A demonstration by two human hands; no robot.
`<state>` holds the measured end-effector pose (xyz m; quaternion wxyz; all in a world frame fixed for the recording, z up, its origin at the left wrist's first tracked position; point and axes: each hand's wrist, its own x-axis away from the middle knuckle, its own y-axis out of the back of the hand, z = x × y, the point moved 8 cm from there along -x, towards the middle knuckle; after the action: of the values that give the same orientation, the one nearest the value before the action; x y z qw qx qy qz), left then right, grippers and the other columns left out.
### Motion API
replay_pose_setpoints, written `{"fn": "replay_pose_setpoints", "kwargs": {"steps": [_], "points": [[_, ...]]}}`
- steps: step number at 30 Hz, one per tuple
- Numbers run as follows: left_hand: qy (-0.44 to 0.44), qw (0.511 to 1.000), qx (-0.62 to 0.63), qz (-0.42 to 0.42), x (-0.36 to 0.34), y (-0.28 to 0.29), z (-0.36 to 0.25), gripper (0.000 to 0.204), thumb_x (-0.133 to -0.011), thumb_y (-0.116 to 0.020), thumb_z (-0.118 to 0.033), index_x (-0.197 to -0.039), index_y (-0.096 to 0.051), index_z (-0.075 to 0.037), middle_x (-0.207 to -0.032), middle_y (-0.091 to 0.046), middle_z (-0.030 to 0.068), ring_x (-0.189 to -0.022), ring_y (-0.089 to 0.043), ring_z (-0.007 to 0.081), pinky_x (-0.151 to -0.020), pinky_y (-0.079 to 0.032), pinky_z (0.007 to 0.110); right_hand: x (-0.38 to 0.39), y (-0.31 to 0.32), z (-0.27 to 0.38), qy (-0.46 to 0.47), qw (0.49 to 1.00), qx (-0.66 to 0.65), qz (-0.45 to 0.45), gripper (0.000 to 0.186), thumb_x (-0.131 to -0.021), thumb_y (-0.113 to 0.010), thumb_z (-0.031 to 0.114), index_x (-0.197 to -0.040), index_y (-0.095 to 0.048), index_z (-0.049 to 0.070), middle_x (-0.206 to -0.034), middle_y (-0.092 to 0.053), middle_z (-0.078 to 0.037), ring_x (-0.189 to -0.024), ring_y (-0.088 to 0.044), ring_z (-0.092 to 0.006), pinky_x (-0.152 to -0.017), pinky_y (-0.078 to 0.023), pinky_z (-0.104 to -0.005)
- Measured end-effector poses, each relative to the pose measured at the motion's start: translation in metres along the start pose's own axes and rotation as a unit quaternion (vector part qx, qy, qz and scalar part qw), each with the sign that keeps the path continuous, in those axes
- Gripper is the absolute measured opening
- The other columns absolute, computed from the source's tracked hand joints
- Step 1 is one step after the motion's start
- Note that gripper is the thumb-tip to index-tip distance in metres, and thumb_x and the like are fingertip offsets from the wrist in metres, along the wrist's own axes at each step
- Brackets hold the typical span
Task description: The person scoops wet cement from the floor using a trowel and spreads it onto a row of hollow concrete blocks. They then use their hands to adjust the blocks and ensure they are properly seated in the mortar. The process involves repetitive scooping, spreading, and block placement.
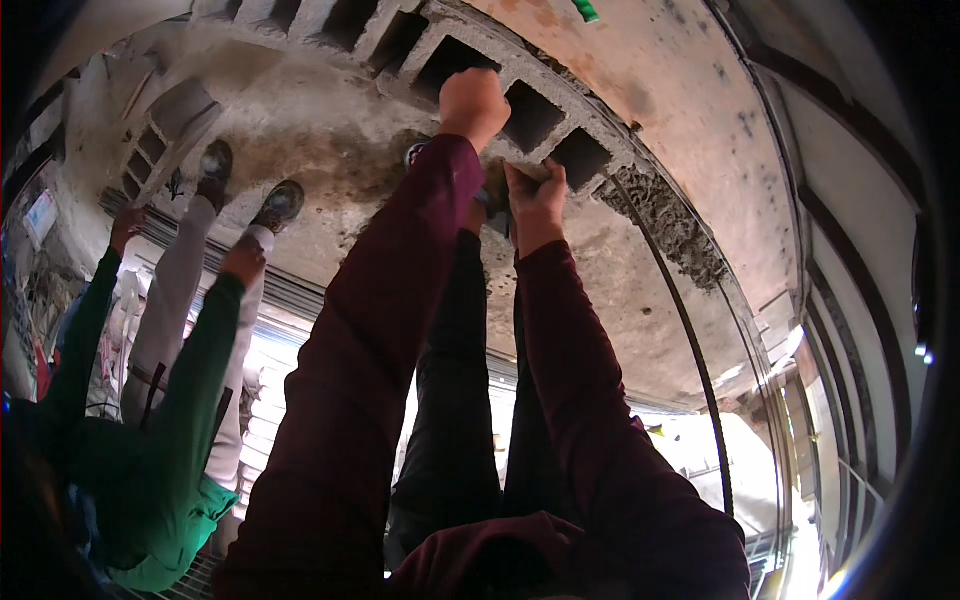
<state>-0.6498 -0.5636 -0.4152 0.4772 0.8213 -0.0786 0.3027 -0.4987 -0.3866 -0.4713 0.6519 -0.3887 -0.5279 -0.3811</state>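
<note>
A hollow concrete block [512,86] with dark square cores sits in the curved row at the top, against the wall. My left hand [474,106] is closed over the web between two of its cores; the fingertips are hidden inside. Lower and to the right, my right hand [538,200] is at the block's near side, thumb and fingers on either side of a pale grey edge. Whether that edge belongs to the same block is hard to make out. Both arms reach forward in maroon sleeves.
More hollow blocks [300,22] continue leftward. Wet mortar [668,222] lies along the wall to the right, beside a long dark rod [690,335]. A co-worker in green [190,370] stands at left, near another hollow block [148,150] on the stained concrete floor [290,125].
</note>
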Motion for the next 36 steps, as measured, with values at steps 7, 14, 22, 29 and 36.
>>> {"fn": "replay_pose_setpoints", "kwargs": {"steps": [7, 14, 22, 29, 36], "points": [[-0.003, 1.000, -0.021, 0.002, -0.005, -0.001, 0.000, 0.023, -0.070, -0.069, -0.023, -0.076, -0.068, -0.001, -0.078, -0.066, 0.0212, -0.077, -0.066, 0.0379, -0.069, -0.054, 0.044, -0.005, 0.001, -0.002, -0.012, 1.000, 0.009, 0.006, 0.022, -0.083, -0.056, 0.026, -0.094, -0.052, 0.007, -0.097, -0.055, -0.011, -0.092, -0.055, -0.0312, -0.087, -0.048, -0.0520], [-0.009, 1.000, -0.022, 0.011, -0.006, -0.001, -0.003, 0.025, -0.070, -0.069, -0.023, -0.076, -0.067, 0.001, -0.079, -0.066, 0.0222, -0.078, -0.066, 0.0386, -0.069, -0.054, 0.045, -0.009, 0.002, -0.002, -0.017, 0.999, 0.022, 0.017, 0.022, -0.083, -0.057, 0.026, -0.095, -0.051, 0.009, -0.097, -0.053, -0.010, -0.093, -0.053, -0.0313, -0.086, -0.048, -0.0531], [-0.006, 1.000, -0.015, 0.013, -0.008, -0.001, -0.010, 0.019, -0.068, -0.066, -0.017, -0.075, -0.069, 0.000, -0.079, -0.066, 0.0229, -0.078, -0.066, 0.0381, -0.070, -0.055, 0.044, 0.002, -0.005, 0.005, 0.000, 1.000, 0.026, 0.011, 0.032, -0.087, -0.055, 0.033, -0.100, -0.051, 0.004, -0.100, -0.056, -0.015, -0.094, -0.057, -0.0328, -0.087, -0.048, -0.0498], [0.000, 1.000, -0.025, 0.005, -0.006, 0.007, 0.001, 0.015, -0.068, -0.064, -0.014, -0.074, -0.070, -0.002, -0.081, -0.067, 0.0210, -0.080, -0.067, 0.0362, -0.071, -0.055, 0.042, 0.077, 0.032, 0.063, 0.083, 0.892, 0.415, -0.160, 0.056, -0.082, -0.068, 0.044, -0.106, -0.053, -0.005, -0.105, -0.057, -0.022, -0.090, -0.060, -0.0318, -0.081, -0.048, -0.0419], [-0.001, 0.999, -0.006, 0.032, -0.008, 0.002, -0.015, 0.026, -0.068, -0.072, -0.022, -0.076, -0.066, 0.003, -0.081, -0.065, 0.0250, -0.083, -0.064, 0.0413, -0.072, -0.053, 0.047, 0.059, -0.005, 0.131, 0.389, 0.536, 0.736, -0.142, 0.058, -0.080, -0.066, 0.048, -0.104, -0.057, -0.004, -0.099, -0.064, -0.024, -0.096, -0.060, -0.0409, -0.082, -0.047, -0.0449]]}}
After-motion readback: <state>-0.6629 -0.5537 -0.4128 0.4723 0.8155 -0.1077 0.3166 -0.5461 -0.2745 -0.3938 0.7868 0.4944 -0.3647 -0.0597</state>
